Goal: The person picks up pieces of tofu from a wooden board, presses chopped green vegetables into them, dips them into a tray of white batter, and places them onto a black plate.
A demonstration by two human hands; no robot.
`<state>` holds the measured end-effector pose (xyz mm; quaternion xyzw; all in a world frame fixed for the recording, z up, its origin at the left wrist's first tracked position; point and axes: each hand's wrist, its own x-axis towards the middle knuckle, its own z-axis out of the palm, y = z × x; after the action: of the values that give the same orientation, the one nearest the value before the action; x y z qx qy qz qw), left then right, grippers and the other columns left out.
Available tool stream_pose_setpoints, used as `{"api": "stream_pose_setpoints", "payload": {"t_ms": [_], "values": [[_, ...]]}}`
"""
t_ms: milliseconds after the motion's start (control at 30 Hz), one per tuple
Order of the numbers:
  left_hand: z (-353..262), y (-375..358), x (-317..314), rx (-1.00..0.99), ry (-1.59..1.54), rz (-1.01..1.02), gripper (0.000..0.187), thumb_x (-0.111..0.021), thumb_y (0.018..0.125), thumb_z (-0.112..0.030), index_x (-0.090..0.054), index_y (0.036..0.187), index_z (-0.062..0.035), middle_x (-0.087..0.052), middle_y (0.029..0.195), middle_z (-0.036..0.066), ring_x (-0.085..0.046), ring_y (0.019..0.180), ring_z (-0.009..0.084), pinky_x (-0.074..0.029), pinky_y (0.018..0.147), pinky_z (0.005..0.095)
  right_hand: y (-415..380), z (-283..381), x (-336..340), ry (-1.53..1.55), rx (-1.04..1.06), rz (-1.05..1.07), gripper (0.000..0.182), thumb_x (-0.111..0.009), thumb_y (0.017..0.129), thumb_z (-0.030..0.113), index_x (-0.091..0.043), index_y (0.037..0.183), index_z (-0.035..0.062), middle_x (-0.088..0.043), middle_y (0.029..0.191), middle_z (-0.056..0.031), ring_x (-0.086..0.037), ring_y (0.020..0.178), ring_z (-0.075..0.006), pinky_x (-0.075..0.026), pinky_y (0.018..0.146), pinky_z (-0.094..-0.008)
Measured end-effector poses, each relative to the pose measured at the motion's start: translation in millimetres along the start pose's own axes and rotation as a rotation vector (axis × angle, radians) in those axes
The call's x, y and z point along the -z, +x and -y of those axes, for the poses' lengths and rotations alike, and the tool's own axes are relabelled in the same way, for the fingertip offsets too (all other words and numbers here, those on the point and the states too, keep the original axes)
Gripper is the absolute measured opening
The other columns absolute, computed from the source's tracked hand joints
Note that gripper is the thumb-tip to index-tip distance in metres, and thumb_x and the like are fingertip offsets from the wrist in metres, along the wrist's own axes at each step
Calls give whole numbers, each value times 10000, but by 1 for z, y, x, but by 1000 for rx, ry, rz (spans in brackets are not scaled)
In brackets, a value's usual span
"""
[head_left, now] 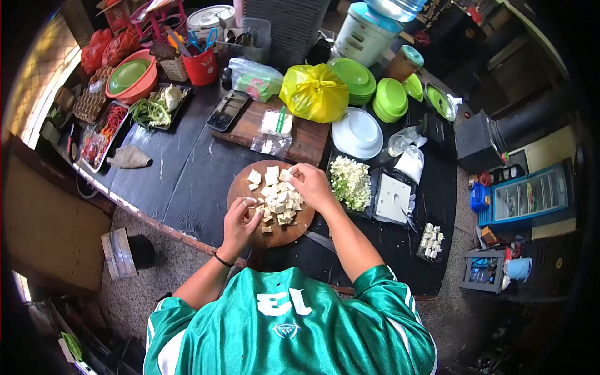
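Pale tofu cubes (279,199) lie loosely heaped on a round wooden board (240,179), with a few larger pieces towards its far side. My right hand (312,186) is closed at the far right of the heap, pinching a tofu piece (285,175) between thumb and fingers. At the left edge of the board, my left hand (237,224) has its fingers curled, and a pale tofu piece seems to sit at the fingertips, partly hidden. A knife blade (320,240) lies on the table just right of the board, partly under my right forearm.
Right of the board stand a tray of chopped greens (350,183) and a black tray with a white block (393,199). A small pack of white cubes (430,242) lies near the right edge. Behind are a wooden slab (306,142), yellow bag (314,94) and white plates (357,133).
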<state>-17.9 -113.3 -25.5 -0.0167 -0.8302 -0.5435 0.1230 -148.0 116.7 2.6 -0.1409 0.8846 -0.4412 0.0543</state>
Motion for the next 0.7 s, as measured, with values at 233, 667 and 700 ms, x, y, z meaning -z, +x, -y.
{"api": "stream_pose_setpoints", "payload": {"t_ms": [233,667,700], "values": [[-8,-12,-18,104,-249,-9,222,-768,957,21,-681,1161,4,-701,1025,0,-528,773,44,-438,688,211,-77,-14,60,16,-83,-138,201,-789,914,185,-731,1034,34,-745,953,-142,-738,891,-308,-576,822,-406],[-5,-57,-39,233,-191,-63,211,-726,1027,-31,-665,1225,7,-691,1066,-1,-604,904,46,-483,804,215,-102,-183,219,-621,-311,-511,161,-750,907,175,-734,1040,87,-731,1022,-119,-694,1044,-346,-532,918,-495],[-9,-59,-42,240,-179,-69,211,-726,1027,-31,-665,1225,7,-691,1066,-1,-604,904,46,-483,804,215,-98,-188,221,-609,-308,-501,161,-750,907,175,-734,1040,87,-731,1022,-119,-694,1044,-346,-532,918,-495]]}}
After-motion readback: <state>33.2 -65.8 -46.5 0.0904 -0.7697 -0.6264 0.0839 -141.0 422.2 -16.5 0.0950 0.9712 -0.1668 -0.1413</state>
